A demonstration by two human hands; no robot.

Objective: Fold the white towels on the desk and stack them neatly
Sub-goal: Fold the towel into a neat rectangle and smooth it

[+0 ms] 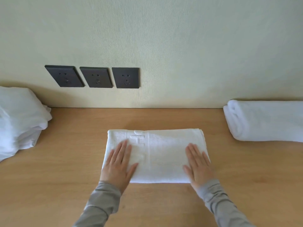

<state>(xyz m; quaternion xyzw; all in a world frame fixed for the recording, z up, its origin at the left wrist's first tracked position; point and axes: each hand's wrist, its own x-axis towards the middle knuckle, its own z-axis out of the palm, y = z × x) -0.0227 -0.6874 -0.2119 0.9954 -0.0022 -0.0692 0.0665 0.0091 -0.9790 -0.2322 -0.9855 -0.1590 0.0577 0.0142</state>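
Folded white towel (157, 154) lies flat at the middle of the wooden desk (78, 145), long side running left to right, near edge toward the person. A woven raised pattern shows on its upper left part.

Left hand (118, 164) rests palm down on the towel's left end, fingers straight and slightly spread, thumb out to the right. Right hand (197, 166) rests palm down on the right end in the same way, fingers straight, thumb pointing inward. Neither hand grips anything; both press flat on the cloth. Grey sleeves (101, 205) cover both forearms.

Loose pile of white towels (19, 122) sits at the desk's left edge, rumpled, partly out of frame, well apart from the middle towel. Stack of folded towels (265, 120) sits at the right, against the wall, also cut off by the frame edge.

Pale wall (180, 46) behind the desk carries 3 dark sockets (96, 77) in a row, above the desk's back edge, left of centre.
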